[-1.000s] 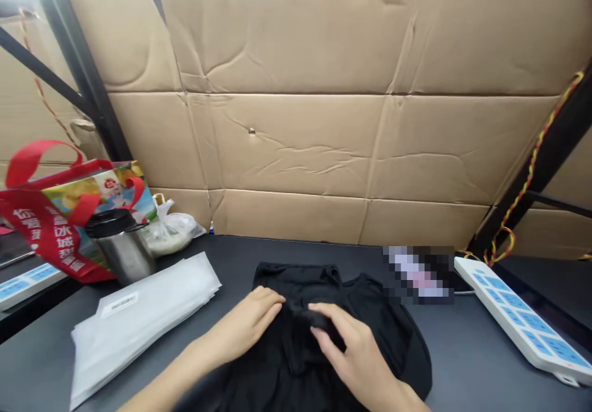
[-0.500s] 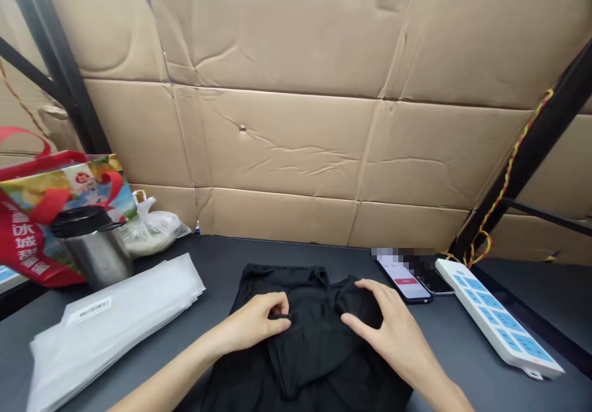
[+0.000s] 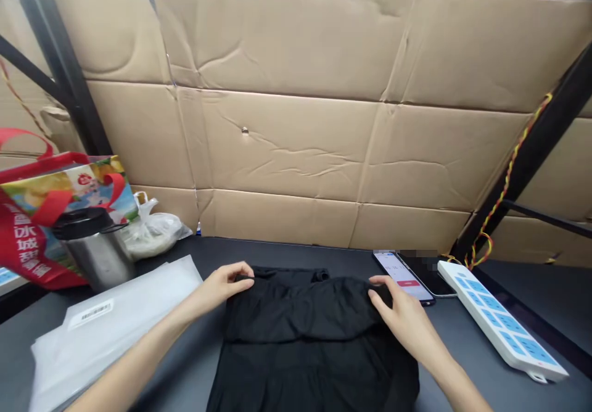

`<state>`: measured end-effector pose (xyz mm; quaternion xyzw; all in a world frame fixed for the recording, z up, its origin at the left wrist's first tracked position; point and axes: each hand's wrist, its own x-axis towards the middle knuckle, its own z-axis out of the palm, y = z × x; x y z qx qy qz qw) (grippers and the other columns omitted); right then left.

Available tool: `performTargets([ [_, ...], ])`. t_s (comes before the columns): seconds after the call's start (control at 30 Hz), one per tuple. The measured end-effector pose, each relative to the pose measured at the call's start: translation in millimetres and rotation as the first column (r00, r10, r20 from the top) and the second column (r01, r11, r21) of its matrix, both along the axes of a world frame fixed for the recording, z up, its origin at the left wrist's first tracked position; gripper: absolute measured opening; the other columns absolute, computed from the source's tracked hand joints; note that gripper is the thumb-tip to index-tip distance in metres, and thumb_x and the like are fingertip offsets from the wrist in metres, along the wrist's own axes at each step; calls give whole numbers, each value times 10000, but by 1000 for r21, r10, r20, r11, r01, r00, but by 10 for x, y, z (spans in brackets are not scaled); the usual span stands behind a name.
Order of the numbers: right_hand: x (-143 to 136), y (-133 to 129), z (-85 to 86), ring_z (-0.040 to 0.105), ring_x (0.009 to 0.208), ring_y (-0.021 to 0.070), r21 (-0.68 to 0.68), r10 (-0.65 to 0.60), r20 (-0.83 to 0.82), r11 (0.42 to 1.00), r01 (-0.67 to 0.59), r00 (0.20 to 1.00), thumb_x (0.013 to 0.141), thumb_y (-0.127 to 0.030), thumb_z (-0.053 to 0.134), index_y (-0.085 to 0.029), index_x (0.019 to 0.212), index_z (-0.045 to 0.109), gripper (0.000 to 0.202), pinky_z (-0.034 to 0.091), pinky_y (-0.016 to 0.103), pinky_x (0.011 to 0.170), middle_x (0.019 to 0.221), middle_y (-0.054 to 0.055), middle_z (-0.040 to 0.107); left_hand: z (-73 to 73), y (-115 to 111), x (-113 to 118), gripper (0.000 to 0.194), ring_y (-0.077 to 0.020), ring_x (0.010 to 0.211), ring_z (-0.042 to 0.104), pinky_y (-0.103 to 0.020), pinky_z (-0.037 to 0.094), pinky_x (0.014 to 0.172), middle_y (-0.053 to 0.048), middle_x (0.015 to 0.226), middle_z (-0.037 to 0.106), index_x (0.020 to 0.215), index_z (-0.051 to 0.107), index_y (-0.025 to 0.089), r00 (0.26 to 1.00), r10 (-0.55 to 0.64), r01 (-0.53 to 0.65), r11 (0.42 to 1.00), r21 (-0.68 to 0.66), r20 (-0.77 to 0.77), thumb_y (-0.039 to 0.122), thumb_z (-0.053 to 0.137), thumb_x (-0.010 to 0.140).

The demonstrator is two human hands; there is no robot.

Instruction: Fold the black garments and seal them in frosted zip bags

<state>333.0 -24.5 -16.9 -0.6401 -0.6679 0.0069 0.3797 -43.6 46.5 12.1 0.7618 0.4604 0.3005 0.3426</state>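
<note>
The black garment is lying at 6 o'clock, its near end cropped, its long axis unclear, its far edge facing 12. The left hand at its 10 and right hand at its 2 are pinching cloth, fingertips nearly together.

Black garment: cut off toward the table's near edge; type undetermined. Barcode label: print illegible. Plastic mailers: partly hidden by left forearm, nearest corner cropped. Phone, far edge: screen text too small. Second phone: far end pixelated. Tote bag, left edge: cropped, partly behind steel flask.
</note>
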Motion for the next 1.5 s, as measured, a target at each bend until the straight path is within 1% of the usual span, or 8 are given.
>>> performTargets([
  [0.17, 56, 56, -89, 637, 945, 245, -46, 86, 1, 995, -86, 996, 886, -439, 480, -252, 893, 644, 249, 478, 368, 836, 968, 42, 696, -224, -35, -78, 323, -258, 1019, 632, -351, 458, 930, -30, 1029, 725, 952, 720, 213, 994, 107, -106, 993, 60, -8, 457, 555, 820],
  [0.47, 87, 108, -85, 640, 844, 233, -272, 204, -98, 936, -224, 974, 841, -388, 521, -249, 837, 663, 199, 458, 327, 763, 858, 21, 700, -141, -150, -85, 307, -242, 1062, 634, -342, 469, 957, -5, 1082, 720, 1001, 725, 241, 994, 105, -99, 988, 121, -40, 437, 540, 853],
  [0.63, 99, 63, 71, 615, 905, 234, -179, 170, -242, 960, -217, 955, 865, -453, 487, -236, 861, 643, 267, 438, 329, 828, 919, 31, 686, -60, -252, -127, 263, -220, 1070, 629, -315, 457, 971, 8, 1099, 713, 1012, 723, 257, 997, 75, -72, 984, 163, -12, 400, 556, 867],
  [0.8, 390, -150, 268, 588, 980, 243, -244, 305, -432, 867, -435, 849, 835, -496, 558, -234, 933, 649, 294, 453, 313, 864, 989, 52, 665, 258, -666, -232, 167, -207, 1011, 651, -292, 492, 913, 2, 1081, 716, 927, 749, 274, 982, -188, 186, 977, 107, 6, 324, 597, 877],
  [0.97, 733, -340, 304, 595, 893, 222, -461, 424, -449, 644, -610, 787, 812, -455, 618, -235, 846, 654, 226, 468, 298, 794, 874, 28, 641, 522, -1078, -226, 215, -229, 1051, 631, -283, 493, 924, 2, 1108, 703, 1005, 742, 319, 837, -535, 515, 840, -171, -110, 350, 720, 793],
  [1.13, 400, -183, 359, 587, 875, 192, -340, 394, -341, 795, -502, 854, 837, -427, 592, -238, 926, 629, 211, 458, 277, 811, 900, 21, 632, 214, -813, -271, 278, -220, 1153, 568, -334, 433, 1017, 3, 1234, 633, 1153, 652, 322, 926, -223, 254, 965, 68, -306, 285, 572, 889],
  [1.3, -256, 46, 311, 588, 862, 176, -302, 539, -81, 788, -536, 838, 823, -250, 572, -305, 1180, 576, 361, 454, 284, 806, 916, 5, 627, -187, -456, -329, 577, -239, 1291, 440, -395, 359, 1084, -18, 1425, 465, 1329, 508, 301, 871, -26, 195, 935, 296, -491, 91, 468, 793],
  [1.5, -472, 357, 251, 610, 663, 162, -265, 487, -84, 830, -491, 869, 861, -296, 520, -247, 833, 656, 147, 444, 252, 629, 729, -9, 662, -67, -187, -222, 311, -200, 1021, 637, -279, 481, 911, 11, 1077, 699, 1046, 667, 265, 942, -8, 85, 973, 217, -335, 272, 399, 887],
])
